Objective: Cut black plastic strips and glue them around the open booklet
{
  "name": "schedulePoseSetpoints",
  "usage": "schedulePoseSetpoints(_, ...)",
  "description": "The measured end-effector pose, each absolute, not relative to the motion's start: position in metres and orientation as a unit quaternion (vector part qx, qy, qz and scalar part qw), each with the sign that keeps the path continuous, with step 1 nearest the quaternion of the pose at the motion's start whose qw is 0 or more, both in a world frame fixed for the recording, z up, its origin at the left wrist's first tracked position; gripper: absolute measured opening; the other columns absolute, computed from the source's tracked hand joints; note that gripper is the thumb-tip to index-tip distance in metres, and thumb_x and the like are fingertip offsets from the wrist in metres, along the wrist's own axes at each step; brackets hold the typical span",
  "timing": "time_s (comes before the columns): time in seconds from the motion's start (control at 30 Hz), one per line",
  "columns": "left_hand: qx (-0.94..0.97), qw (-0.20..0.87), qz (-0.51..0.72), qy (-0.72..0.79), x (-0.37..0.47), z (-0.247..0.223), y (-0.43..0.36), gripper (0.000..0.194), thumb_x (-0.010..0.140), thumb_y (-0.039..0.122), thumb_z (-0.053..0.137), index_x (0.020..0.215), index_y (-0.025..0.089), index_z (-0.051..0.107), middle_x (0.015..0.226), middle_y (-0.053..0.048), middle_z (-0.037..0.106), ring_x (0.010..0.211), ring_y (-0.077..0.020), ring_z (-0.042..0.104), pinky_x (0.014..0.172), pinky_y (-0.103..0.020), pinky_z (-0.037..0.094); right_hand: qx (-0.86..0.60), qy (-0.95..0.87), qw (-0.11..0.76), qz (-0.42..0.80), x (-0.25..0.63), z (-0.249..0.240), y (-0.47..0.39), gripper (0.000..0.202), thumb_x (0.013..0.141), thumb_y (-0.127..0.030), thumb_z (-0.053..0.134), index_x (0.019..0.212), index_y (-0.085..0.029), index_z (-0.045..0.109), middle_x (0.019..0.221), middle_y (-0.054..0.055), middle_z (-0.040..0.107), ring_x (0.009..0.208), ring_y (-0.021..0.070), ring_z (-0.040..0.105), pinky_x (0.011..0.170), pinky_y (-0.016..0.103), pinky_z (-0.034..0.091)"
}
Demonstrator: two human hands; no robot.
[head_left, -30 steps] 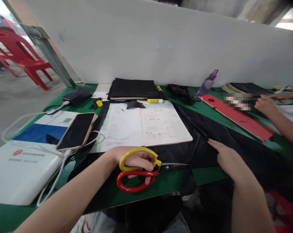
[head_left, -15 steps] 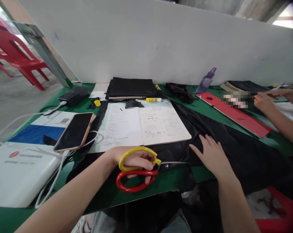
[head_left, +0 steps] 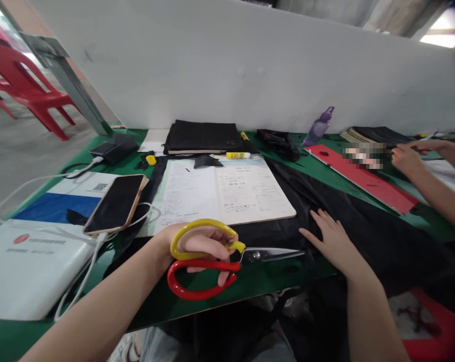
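Observation:
My left hand (head_left: 200,246) grips a pair of scissors (head_left: 227,259) with one yellow and one red handle. Their closed steel blades point right, low over the green table (head_left: 257,284). My right hand (head_left: 331,241) lies flat with fingers spread on a large black cloth (head_left: 363,221) just right of the blade tips. The cloth spreads across the table and hangs over its near edge. An open notebook (head_left: 227,193) rests on the cloth behind the scissors.
At the left a phone (head_left: 116,203) with a white cable lies on a white and blue box (head_left: 34,251). Folded black fabric (head_left: 202,137), a glue stick (head_left: 238,156), a purple bottle (head_left: 318,126) and a red board (head_left: 366,178) stand further back. Another person's hands (head_left: 408,158) work at the far right.
My left hand drew the scissors a little left and back, so the blades now show fully. My right hand slid left across the black cloth and spread flat.

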State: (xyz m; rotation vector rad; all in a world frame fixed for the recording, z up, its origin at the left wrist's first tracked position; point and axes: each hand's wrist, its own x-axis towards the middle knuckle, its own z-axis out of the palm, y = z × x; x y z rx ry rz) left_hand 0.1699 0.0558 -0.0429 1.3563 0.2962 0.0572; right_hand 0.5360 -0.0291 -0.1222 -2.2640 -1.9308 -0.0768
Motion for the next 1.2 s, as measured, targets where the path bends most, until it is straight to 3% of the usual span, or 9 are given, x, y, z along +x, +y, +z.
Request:
schedulePoseSetpoints(0.3, 0.561, 0.814, 0.098, 0.115, 0.169, -0.044, 0.058, 0.013, 0.084, 0.026, 0.052, 0.086, 0.015, 0.046, 0.080, -0.005, 0.069, 0.033, -0.0019, 0.040, 0.030, -0.015, 0.025, -0.730, -0.675, 0.108, 0.022, 0.556, -0.115, -0.031, 0.077, 0.085, -0.062, 0.048, 0.144, -0.014, 0.036, 0.149, 0.016, 0.041, 0.141, 0.0308, 0.033, 0.116, 0.054, 0.022)
schedulePoseSetpoints(0.4, 0.557, 0.814, 0.129, 0.105, 0.171, -0.045, 0.057, 0.012, 0.083, 0.024, 0.054, 0.083, 0.015, 0.044, 0.083, -0.005, 0.069, 0.034, -0.0018, 0.042, 0.030, -0.015, 0.026, -0.716, -0.680, 0.160, -0.011, 0.546, -0.101, -0.035, 0.063, 0.087, -0.056, 0.049, 0.136, -0.018, 0.046, 0.144, 0.014, 0.048, 0.136, 0.0310, 0.040, 0.115, 0.057, 0.021)
schedulePoseSetpoints(0.47, 0.554, 0.813, 0.151, 0.102, 0.173, -0.046, 0.057, 0.011, 0.083, 0.022, 0.052, 0.083, 0.015, 0.044, 0.083, -0.006, 0.069, 0.033, -0.0016, 0.043, 0.030, -0.014, 0.026, -0.686, -0.691, 0.224, -0.033, 0.534, -0.091, -0.041, 0.045, 0.090, -0.047, 0.049, 0.126, -0.021, 0.055, 0.134, 0.010, 0.057, 0.128, 0.0267, 0.050, 0.112, 0.049, 0.032)
schedulePoseSetpoints(0.6, 0.546, 0.810, 0.187, 0.107, 0.174, -0.047, 0.059, 0.010, 0.084, 0.019, 0.049, 0.079, 0.016, 0.041, 0.081, -0.004, 0.068, 0.032, -0.0006, 0.042, 0.031, -0.015, 0.025, -0.639, -0.709, 0.298, -0.021, 0.509, -0.077, -0.058, 0.014, 0.089, -0.027, 0.050, 0.091, -0.023, 0.063, 0.095, 0.005, 0.069, 0.094, 0.0193, 0.064, 0.086, 0.033, 0.049)
schedulePoseSetpoints(0.8, 0.536, 0.808, 0.215, 0.118, 0.175, -0.050, 0.062, 0.011, 0.084, 0.019, 0.049, 0.078, 0.017, 0.040, 0.080, -0.003, 0.067, 0.033, -0.0013, 0.043, 0.032, -0.016, 0.024, -0.641, -0.690, 0.335, 0.034, 0.480, -0.069, -0.080, 0.023, 0.086, -0.020, 0.046, 0.068, -0.023, 0.060, 0.072, 0.001, 0.066, 0.068, 0.0159, 0.062, 0.068, 0.030, 0.048)
schedulePoseSetpoints(0.9, 0.532, 0.808, 0.227, 0.114, 0.178, -0.053, 0.065, 0.013, 0.085, 0.019, 0.049, 0.076, 0.018, 0.041, 0.078, -0.004, 0.068, 0.031, -0.0027, 0.044, 0.032, -0.017, 0.027, -0.643, -0.618, 0.453, 0.004, 0.457, -0.065, -0.088, 0.019, 0.086, -0.020, 0.051, 0.072, -0.022, 0.064, 0.070, 0.000, 0.065, 0.063, 0.0136, 0.059, 0.063, 0.027, 0.047)
schedulePoseSetpoints(1.0, 0.554, 0.790, 0.233, 0.121, 0.183, -0.056, 0.066, 0.015, 0.089, 0.024, 0.049, 0.077, 0.015, 0.049, 0.083, -0.007, 0.070, 0.032, -0.0044, 0.047, 0.032, -0.019, 0.029, -0.610, -0.549, 0.566, 0.073, 0.427, -0.063, -0.093, 0.013, 0.088, -0.019, 0.054, 0.081, -0.022, 0.066, 0.074, -0.001, 0.064, 0.057, 0.0103, 0.055, 0.054, 0.023, 0.044)
schedulePoseSetpoints(1.07, 0.562, 0.775, 0.248, 0.146, 0.187, -0.057, 0.066, 0.022, 0.092, 0.028, 0.048, 0.078, 0.013, 0.056, 0.082, -0.008, 0.070, 0.033, -0.0046, 0.047, 0.035, -0.020, 0.031, -0.580, -0.548, 0.575, 0.182, 0.409, -0.062, -0.091, 0.014, 0.091, -0.022, 0.052, 0.096, -0.023, 0.065, 0.080, 0.001, 0.065, 0.061, 0.0108, 0.057, 0.054, 0.022, 0.045)
schedulePoseSetpoints(1.2, 0.554, 0.762, 0.283, 0.179, 0.188, -0.055, 0.063, 0.042, 0.096, 0.032, 0.040, 0.065, 0.011, 0.058, 0.056, -0.004, 0.060, 0.038, -0.0064, 0.047, 0.041, -0.021, 0.033, -0.520, -0.584, 0.488, 0.387, 0.377, -0.062, -0.077, 0.025, 0.096, -0.032, 0.046, 0.118, -0.024, 0.057, 0.099, 0.005, 0.066, 0.078, 0.0135, 0.060, 0.069, 0.027, 0.049)
